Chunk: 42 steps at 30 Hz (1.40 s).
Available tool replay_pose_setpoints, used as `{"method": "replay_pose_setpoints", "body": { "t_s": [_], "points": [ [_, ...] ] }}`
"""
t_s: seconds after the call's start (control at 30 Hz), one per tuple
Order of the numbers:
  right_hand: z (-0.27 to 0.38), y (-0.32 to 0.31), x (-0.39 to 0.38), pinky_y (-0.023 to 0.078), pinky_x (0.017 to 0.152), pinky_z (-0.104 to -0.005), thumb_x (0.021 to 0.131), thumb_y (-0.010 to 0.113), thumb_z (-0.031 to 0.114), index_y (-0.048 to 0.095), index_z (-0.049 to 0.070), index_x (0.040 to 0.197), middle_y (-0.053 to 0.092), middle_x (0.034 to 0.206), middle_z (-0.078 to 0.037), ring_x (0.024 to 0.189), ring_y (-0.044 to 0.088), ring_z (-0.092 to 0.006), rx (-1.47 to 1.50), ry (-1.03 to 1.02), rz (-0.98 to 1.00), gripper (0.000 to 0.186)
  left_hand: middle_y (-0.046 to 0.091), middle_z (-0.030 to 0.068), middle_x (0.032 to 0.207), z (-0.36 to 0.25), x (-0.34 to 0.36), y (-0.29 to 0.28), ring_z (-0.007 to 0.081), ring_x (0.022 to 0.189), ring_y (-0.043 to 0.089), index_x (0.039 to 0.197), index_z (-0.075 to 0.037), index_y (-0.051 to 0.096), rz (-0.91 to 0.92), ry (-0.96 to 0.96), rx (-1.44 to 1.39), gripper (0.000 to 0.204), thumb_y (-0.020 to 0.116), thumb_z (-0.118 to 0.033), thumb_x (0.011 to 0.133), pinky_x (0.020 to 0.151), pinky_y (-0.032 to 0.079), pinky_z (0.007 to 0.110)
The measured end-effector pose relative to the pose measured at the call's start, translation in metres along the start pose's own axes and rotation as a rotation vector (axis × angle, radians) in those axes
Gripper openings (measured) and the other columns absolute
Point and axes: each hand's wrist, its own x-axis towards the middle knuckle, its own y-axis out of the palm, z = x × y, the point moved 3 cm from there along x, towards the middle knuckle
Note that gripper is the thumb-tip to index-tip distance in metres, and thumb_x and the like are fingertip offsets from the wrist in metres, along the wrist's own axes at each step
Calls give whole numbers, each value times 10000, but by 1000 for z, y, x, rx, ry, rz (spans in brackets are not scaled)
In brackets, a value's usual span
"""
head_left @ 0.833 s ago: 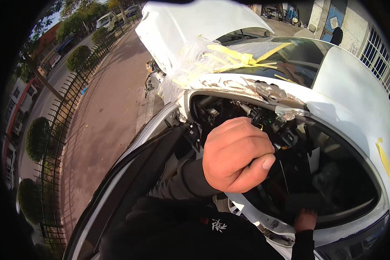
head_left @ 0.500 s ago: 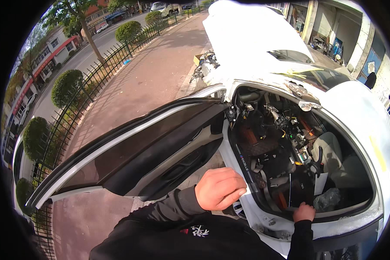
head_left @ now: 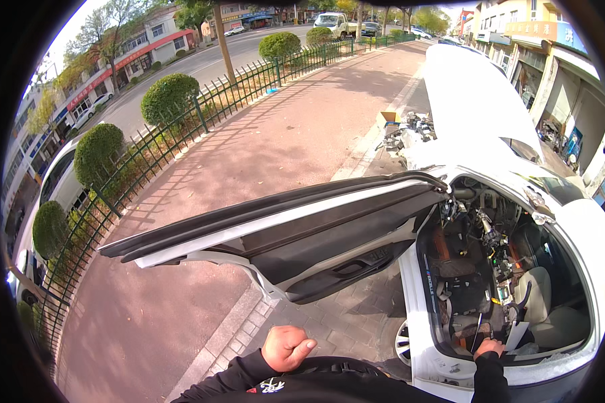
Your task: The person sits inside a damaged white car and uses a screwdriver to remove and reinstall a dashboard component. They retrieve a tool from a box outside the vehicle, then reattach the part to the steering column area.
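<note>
My left hand is held in front of my body, over the paving beside the car. Its fingers are curled into a loose fist with the thumb along the side, and nothing shows in it. At the near edge of the white car's door opening, my right hand is closed, its fingers bent inward; what they grip is hidden. A thin rod and a white flat piece lie close by it. Inside, the stripped cabin shows exposed wiring and a beige seat.
The car door stands wide open to the left. Beyond it, a raised white hood and a heap of parts with a yellow box are at the front. A green fence with round bushes lines the pavement.
My view has swung up and to the left, so more street and pavement show. My left hand has moved away from the door sill toward the left; the right stays at the opening's edge.
</note>
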Motion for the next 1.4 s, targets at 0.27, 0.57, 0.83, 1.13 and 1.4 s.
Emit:
{"method": "replay_pose_setpoints", "body": {
  "t_s": [0.27,0.57,0.83,1.13,1.4],
  "points": [
    [498,-145,-232,585,1044,-573,990,682,345,705,30,1331,761,1298,-260,1243,727,-454,278,-1204,193,464,604,170,685,85,-153,-170,391,591,601,742,-31,589,-38,-139,55,374,782,-178,1027,548,446,480],
    [768,-435,-532,564,847,-576,1003,669,236,659,50,1026,726,1027,-199,995,724,-462,965,-1835,-81,188,649,123,696,128,-236,-387,272,582,614,848,-36,698,-164,-221,250,187,824,-115,961,591,489,366],
    [895,-545,-577,544,761,-477,1039,704,239,657,18,1055,722,942,-162,836,695,-343,1251,-1951,232,227,733,84,906,191,-247,-473,130,646,611,1053,19,680,-450,-477,153,127,769,-25,973,628,508,312],
    [1088,-631,-553,543,719,-371,1156,555,318,659,67,1230,726,1008,-59,865,682,-179,1449,-1666,1424,281,544,224,1545,345,-155,-561,301,1391,576,1678,28,294,-660,-590,-33,732,702,-76,1080,1174,496,448],
    [1136,-742,-369,555,1002,-505,1147,548,246,581,79,1390,757,1273,-205,1184,722,-423,1251,-1757,663,297,420,201,1706,443,43,-618,397,1566,457,1791,-156,109,-716,-735,-754,819,613,-231,1150,1312,370,608]
  ]
}}
